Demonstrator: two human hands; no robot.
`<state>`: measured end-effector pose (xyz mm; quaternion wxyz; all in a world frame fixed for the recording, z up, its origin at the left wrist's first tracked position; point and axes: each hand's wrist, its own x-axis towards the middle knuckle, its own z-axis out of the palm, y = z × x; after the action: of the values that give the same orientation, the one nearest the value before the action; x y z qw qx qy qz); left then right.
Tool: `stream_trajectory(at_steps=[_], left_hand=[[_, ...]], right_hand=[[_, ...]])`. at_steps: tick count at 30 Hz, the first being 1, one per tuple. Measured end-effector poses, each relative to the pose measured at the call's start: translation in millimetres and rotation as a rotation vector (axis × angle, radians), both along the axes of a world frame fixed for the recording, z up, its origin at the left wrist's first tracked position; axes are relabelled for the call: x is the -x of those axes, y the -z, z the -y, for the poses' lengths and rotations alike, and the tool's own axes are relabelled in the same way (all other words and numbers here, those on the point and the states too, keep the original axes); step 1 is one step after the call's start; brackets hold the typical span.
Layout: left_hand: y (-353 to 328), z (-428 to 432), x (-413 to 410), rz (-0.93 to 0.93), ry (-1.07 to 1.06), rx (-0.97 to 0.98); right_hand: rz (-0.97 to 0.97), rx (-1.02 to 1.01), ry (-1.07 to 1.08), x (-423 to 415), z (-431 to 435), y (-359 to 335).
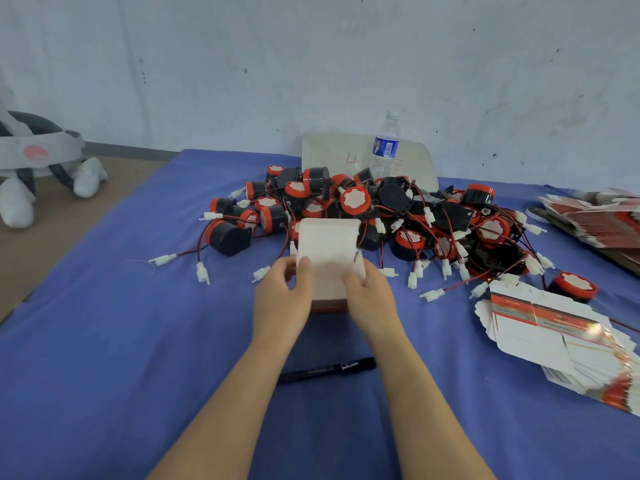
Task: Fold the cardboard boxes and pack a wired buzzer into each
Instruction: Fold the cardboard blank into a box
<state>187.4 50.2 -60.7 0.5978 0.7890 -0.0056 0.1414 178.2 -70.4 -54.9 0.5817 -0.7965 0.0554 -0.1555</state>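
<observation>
Now the box [327,258] in the middle of the frame looks light, thin and easy to squash, best held softly by its sides, where the left hand [282,296] and right hand [369,292] both pinch it, just below the buzzers [363,209].

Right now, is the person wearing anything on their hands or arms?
No. The left hand and right hand are bare: no gloves, rings or watch visible. Both forearms are bare too, with no sleeve showing down to the frame's edge.

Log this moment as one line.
step: box folding | left hand: grips box | right hand: grips box | flap: up | buzzers: heaped behind box
</observation>
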Motion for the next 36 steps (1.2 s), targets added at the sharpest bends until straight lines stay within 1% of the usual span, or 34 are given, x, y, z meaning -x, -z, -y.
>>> stream_trajectory(at_steps=[2, 5, 7, 9, 10, 11, 12, 14, 15, 16, 19, 21, 23, 25, 26, 27, 30, 31, 33, 36], left_hand=[[1, -3, -3, -0.046, -0.018, 0.002], [2, -8, -10, -0.189, -0.009, 0.188], [2, -12, -13, -0.27, 0.011, 0.249], [3, -16, -14, -0.275, 0.0, 0.286], [4, -17, -14, -0.272, -0.001, 0.301], [6, -18, -14, -0.253, -0.002, 0.264], [7, -18, -13, -0.206, -0.003, 0.144], [9, -17, -11, -0.104, -0.017, -0.157], [10, -17, -10, -0.085, -0.029, -0.25], [10, -16, -9, -0.084, -0.024, -0.293], [8, -14, -6, -0.067, 0.05, -0.31], [7, -10, -3, -0.081, 0.146, -0.293], [8, -5, -1, -0.131, 0.241, -0.283], [8, -3, -2, -0.197, 0.277, -0.25], [6, -3, -2, -0.21, 0.266, -0.227], [3, -3, -1, -0.184, 0.234, -0.216], [-4, -8, -3, 0.042, -0.016, -0.233], [-4, -11, -5, 0.064, -0.098, -0.208], [-2, -22, -12, -0.002, -0.184, -0.18], [7, -32, -24, -0.204, -0.117, -0.265]], right_hand=[[-0.021, -0.042, 0.066, -2, 0, 3], [-0.162, -0.257, 0.188, -5, 2, 2], [-0.24, -0.403, 0.206, -6, 7, 2], [-0.221, -0.503, 0.19, -7, 12, 4], [-0.211, -0.509, 0.184, -7, 14, 6], [-0.207, -0.45, 0.193, -8, 15, 8], [-0.202, -0.301, 0.212, -8, 15, 10], [-0.166, 0.013, 0.229, -7, 13, 13], [-0.142, 0.1, 0.238, -7, 12, 14], [-0.125, 0.14, 0.243, -6, 13, 14], [-0.108, 0.187, 0.246, -5, 14, 13], [-0.1, 0.229, 0.246, -5, 10, 13], [-0.098, 0.247, 0.252, -4, 7, 13], [-0.094, 0.275, 0.256, -3, 8, 13], [-0.093, 0.299, 0.256, -3, 9, 12], [-0.092, 0.313, 0.259, -3, 10, 11], [-0.094, 0.3, 0.26, -2, 14, 9], [-0.093, 0.29, 0.265, -1, 15, 9], [-0.081, 0.259, 0.271, -1, 14, 7], [-0.064, 0.239, 0.268, 0, 10, 4]])
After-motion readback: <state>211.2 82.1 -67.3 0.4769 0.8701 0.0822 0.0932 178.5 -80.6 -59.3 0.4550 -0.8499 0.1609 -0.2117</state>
